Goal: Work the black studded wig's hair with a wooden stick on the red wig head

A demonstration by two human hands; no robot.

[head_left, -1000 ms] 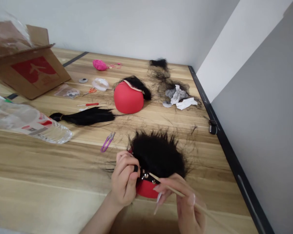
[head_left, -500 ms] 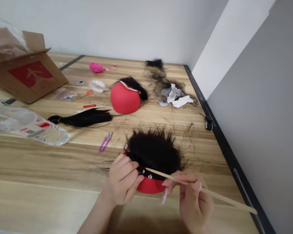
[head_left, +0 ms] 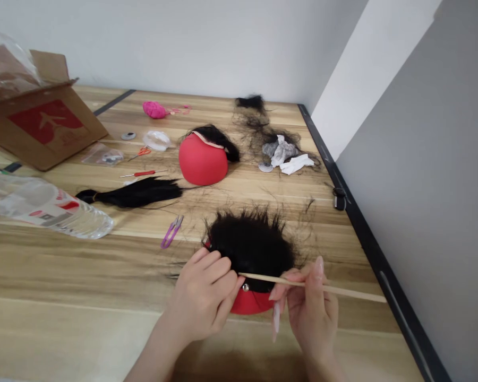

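Note:
A black hairpiece (head_left: 250,241) with short, bristly hair lies over a red dome-shaped form (head_left: 253,303). Shiny pin heads (head_left: 245,287) show along its near black edge. At the left end of that edge, my left hand (head_left: 207,294) is closed, fingertips pinching the hairpiece's rim; exactly what they grip is covered by the fingers. My right hand (head_left: 310,307) holds a thin wooden stick (head_left: 342,290) between thumb and fingers, its other fingers curled near the red form. The stick's narrow tip meets the hair edge beside my left fingertips.
Purple thread snips (head_left: 171,232) lie left of the hairpiece. Farther back are a black hair bundle (head_left: 139,192), a second red form (head_left: 203,160), a red-handled hook (head_left: 144,173) and crumpled tissue (head_left: 297,163). A water bottle (head_left: 48,204) and cardboard box (head_left: 59,135) stand left.
My left hand has shifted slightly right along the hairpiece's edge, covering one pin head. The stick's rear end has swung up, so the stick lies flatter, and my right thumb has risen.

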